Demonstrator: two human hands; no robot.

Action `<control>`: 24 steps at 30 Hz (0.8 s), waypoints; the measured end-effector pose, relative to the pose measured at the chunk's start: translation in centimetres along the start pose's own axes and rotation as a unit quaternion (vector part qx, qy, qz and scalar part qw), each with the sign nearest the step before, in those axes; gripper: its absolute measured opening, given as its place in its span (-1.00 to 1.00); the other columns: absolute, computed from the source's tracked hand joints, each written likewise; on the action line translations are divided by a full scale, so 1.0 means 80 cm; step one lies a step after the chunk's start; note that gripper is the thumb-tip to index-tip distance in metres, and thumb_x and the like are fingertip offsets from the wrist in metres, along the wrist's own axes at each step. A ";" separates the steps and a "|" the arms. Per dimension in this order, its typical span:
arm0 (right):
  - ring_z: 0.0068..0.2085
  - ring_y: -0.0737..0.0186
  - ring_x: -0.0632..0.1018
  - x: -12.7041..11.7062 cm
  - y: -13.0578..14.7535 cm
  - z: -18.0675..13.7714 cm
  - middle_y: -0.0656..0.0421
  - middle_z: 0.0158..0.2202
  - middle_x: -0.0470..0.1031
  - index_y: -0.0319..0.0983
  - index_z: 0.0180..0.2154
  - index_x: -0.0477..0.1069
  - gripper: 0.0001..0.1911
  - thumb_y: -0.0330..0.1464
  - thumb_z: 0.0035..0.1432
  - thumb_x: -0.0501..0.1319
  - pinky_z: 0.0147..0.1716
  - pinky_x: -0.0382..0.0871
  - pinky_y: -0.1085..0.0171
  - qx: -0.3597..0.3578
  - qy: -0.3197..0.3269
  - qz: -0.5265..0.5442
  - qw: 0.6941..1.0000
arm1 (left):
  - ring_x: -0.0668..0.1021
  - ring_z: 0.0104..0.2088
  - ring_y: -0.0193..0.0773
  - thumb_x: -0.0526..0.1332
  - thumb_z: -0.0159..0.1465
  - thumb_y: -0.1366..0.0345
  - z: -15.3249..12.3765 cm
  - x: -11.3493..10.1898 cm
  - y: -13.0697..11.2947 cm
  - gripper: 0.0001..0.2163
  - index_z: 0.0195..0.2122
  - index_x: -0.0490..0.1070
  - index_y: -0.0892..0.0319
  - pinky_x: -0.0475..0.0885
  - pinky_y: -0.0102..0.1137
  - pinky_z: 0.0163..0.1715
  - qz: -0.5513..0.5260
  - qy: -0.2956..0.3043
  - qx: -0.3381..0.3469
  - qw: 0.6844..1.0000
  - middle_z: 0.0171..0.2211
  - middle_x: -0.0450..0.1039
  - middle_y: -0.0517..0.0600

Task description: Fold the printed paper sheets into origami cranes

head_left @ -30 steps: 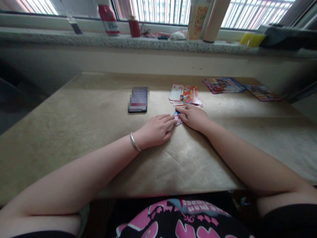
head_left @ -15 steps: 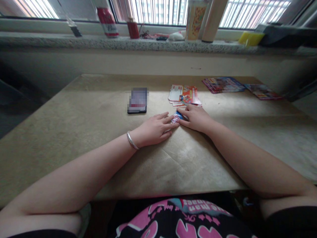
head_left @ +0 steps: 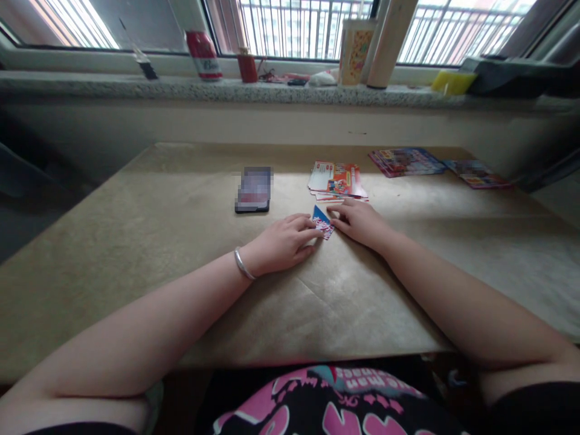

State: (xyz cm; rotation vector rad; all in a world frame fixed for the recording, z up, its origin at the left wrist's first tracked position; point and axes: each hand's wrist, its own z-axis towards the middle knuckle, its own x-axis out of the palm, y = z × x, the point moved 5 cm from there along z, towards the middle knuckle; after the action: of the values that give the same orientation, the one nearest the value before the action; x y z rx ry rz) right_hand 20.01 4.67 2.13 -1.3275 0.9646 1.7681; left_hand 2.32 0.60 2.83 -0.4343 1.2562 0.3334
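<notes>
A small folded paper [head_left: 324, 227], blue at the top and patterned red and white below, lies on the table between my hands. From the left, fingertips of my left hand [head_left: 290, 241] hold it down and cover its left edge. My right hand [head_left: 360, 223] rests at its right side. Its thumb is by the paper's edge and its index finger is stretched out apart from the thumb, with nothing gripped. Just beyond the hands lies a stack of orange-and-white printed sheets [head_left: 338, 179].
A phone-like device [head_left: 254, 188] with a blurred screen lies left of the sheets. Two piles of colourful printed cards, one [head_left: 408, 162] larger and one [head_left: 475, 174] smaller, are at the back right. A red can [head_left: 203, 55], jar [head_left: 356, 52] and other items line the windowsill [head_left: 272, 92].
My right hand has drawn slightly away from the paper, uncovering more of it. The paper now shows a blue pointed top. The view has tilted up a little.
</notes>
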 end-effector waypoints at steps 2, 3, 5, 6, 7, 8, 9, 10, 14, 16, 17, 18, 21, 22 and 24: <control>-0.23 0.21 0.49 -0.002 0.001 -0.001 0.11 -0.24 0.54 -0.20 -0.08 0.49 -0.72 -0.25 0.23 0.17 -0.19 0.29 0.26 0.010 -0.029 0.048 0.998 | 0.27 0.26 -0.06 0.12 0.34 0.24 -0.001 -0.001 0.000 -0.67 0.13 0.38 0.05 0.23 -0.09 0.25 0.009 -0.007 0.006 1.000 0.10 0.37 0.07; -0.28 0.25 0.48 -0.003 0.003 -0.001 0.15 -0.28 0.54 -0.20 -0.13 0.51 -0.75 -0.24 0.22 0.18 -0.23 0.29 0.28 0.012 -0.038 0.066 0.997 | 0.22 0.28 -0.03 0.14 0.33 0.23 -0.001 -0.001 0.000 -0.66 0.13 0.38 0.03 0.19 -0.04 0.27 0.019 -0.011 0.008 1.000 0.09 0.36 0.07; -0.33 0.27 0.47 -0.005 0.006 -0.002 0.18 -0.34 0.54 -0.19 -0.23 0.53 -0.79 -0.22 0.20 0.20 -0.29 0.28 0.29 0.005 -0.042 0.086 0.995 | 0.20 0.29 0.00 0.15 0.33 0.20 -0.001 -0.002 0.001 -0.65 0.14 0.38 0.01 0.11 0.03 0.29 0.036 -0.020 0.005 0.999 0.04 0.38 0.07; -0.33 0.27 0.48 -0.006 0.008 -0.002 0.18 -0.35 0.55 -0.18 -0.26 0.53 -0.79 -0.21 0.18 0.21 -0.30 0.28 0.29 -0.007 -0.038 0.090 0.995 | 0.26 0.26 -0.02 0.15 0.33 0.20 0.000 -0.002 0.002 -0.66 0.13 0.39 0.00 0.11 0.04 0.29 0.040 -0.023 0.003 0.999 0.01 0.39 0.06; -0.31 0.26 0.49 -0.007 0.010 -0.002 0.18 -0.34 0.55 -0.18 -0.27 0.54 -0.79 -0.20 0.17 0.23 -0.29 0.29 0.28 -0.025 -0.034 0.093 0.995 | 0.33 0.20 -0.06 0.13 0.34 0.21 0.001 -0.002 0.002 -0.67 0.12 0.40 -0.01 0.11 0.04 0.28 0.043 -0.025 0.002 0.999 -0.02 0.41 0.05; -0.27 0.24 0.50 -0.008 0.012 -0.003 0.16 -0.31 0.56 -0.18 -0.26 0.55 -0.78 -0.19 0.16 0.24 -0.26 0.31 0.27 -0.048 -0.029 0.098 0.994 | 0.41 0.11 -0.11 0.12 0.35 0.22 0.001 -0.002 0.002 -0.69 0.11 0.41 -0.02 0.13 0.04 0.27 0.043 -0.026 0.001 0.999 -0.06 0.42 0.04; -0.22 0.23 0.51 -0.009 0.014 -0.004 0.15 -0.28 0.57 -0.17 -0.24 0.56 -0.76 -0.17 0.15 0.25 -0.21 0.32 0.25 -0.072 -0.026 0.103 0.992 | 0.46 0.03 -0.16 0.10 0.36 0.24 0.002 -0.002 0.003 -0.70 0.09 0.43 -0.02 0.14 0.04 0.26 0.044 -0.027 0.001 0.999 -0.09 0.44 0.03; -0.19 0.21 0.51 -0.009 0.015 -0.005 0.14 -0.24 0.57 -0.17 -0.22 0.57 -0.73 -0.15 0.15 0.25 -0.17 0.33 0.23 -0.094 -0.024 0.109 0.989 | 0.50 -0.04 -0.20 0.09 0.36 0.27 0.002 -0.003 0.003 -0.71 0.07 0.44 -0.01 0.14 0.04 0.26 0.043 -0.029 -0.001 0.999 -0.11 0.45 0.02; -0.12 0.18 0.52 -0.007 0.015 -0.007 0.12 -0.15 0.58 -0.14 -0.15 0.58 -0.65 -0.08 0.10 0.29 -0.09 0.35 0.18 -0.128 -0.018 0.120 0.984 | 0.52 -0.09 -0.23 0.07 0.34 0.36 0.002 -0.005 0.010 -0.75 -0.04 0.48 0.14 0.34 -0.12 0.14 0.000 -0.033 -0.006 0.999 -0.11 0.50 0.07; -0.09 0.15 0.52 -0.006 0.017 -0.007 0.12 -0.12 0.58 -0.14 -0.13 0.58 -0.62 -0.07 0.08 0.31 -0.06 0.36 0.16 -0.124 -0.015 0.114 0.986 | 0.51 -0.04 -0.21 0.05 0.35 0.37 0.002 -0.004 0.012 -0.75 -0.07 0.48 0.17 0.42 -0.22 0.04 -0.023 -0.025 -0.002 0.999 -0.04 0.49 0.09; -0.08 0.15 0.52 -0.006 0.019 -0.007 0.12 -0.10 0.57 -0.14 -0.12 0.58 -0.62 -0.08 0.08 0.31 -0.05 0.35 0.16 -0.120 -0.015 0.109 0.987 | 0.50 0.01 -0.19 0.04 0.35 0.37 0.002 -0.003 0.013 -0.75 -0.06 0.48 0.17 0.42 -0.22 0.05 -0.024 -0.018 -0.004 1.000 0.02 0.46 0.11; -0.08 0.14 0.52 -0.006 0.021 -0.007 0.12 -0.10 0.58 -0.14 -0.11 0.58 -0.62 -0.09 0.10 0.30 -0.04 0.35 0.16 -0.115 -0.018 0.105 0.988 | 0.46 0.08 -0.15 0.04 0.36 0.35 0.002 -0.001 0.014 -0.74 -0.02 0.46 0.17 0.39 -0.18 0.09 -0.016 -0.009 -0.013 1.000 0.09 0.42 0.12; -0.07 0.14 0.51 -0.008 0.026 -0.007 0.12 -0.10 0.58 -0.15 -0.11 0.57 -0.67 -0.14 0.17 0.24 -0.03 0.34 0.16 -0.109 -0.024 0.091 0.990 | 0.28 0.27 -0.01 0.05 0.38 0.24 0.001 0.005 0.018 -0.65 0.15 0.33 0.18 0.21 -0.02 0.23 0.022 0.028 -0.061 0.998 0.26 0.22 0.20; -0.07 0.14 0.51 -0.008 0.027 -0.007 0.12 -0.10 0.58 -0.16 -0.11 0.57 -0.68 -0.16 0.18 0.23 -0.02 0.34 0.15 -0.111 -0.025 0.084 0.990 | 0.24 0.30 0.01 0.06 0.38 0.21 0.000 0.007 0.019 -0.61 0.20 0.28 0.18 0.18 0.00 0.24 0.030 0.040 -0.074 0.996 0.29 0.17 0.22; -0.07 0.13 0.50 -0.008 0.025 -0.007 0.11 -0.10 0.57 -0.16 -0.11 0.57 -0.70 -0.20 0.17 0.22 -0.02 0.33 0.14 -0.108 -0.030 0.071 0.991 | 0.23 0.30 0.02 0.06 0.37 0.14 -0.001 0.008 0.019 -0.57 0.24 0.24 0.13 0.17 -0.03 0.25 0.037 0.052 -0.088 0.994 0.31 0.13 0.21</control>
State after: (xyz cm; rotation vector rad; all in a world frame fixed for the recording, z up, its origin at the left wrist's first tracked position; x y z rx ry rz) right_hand 18.64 3.15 2.96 -1.3566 0.8706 2.0577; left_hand 1.70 1.91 1.96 -0.5631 1.3522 0.4925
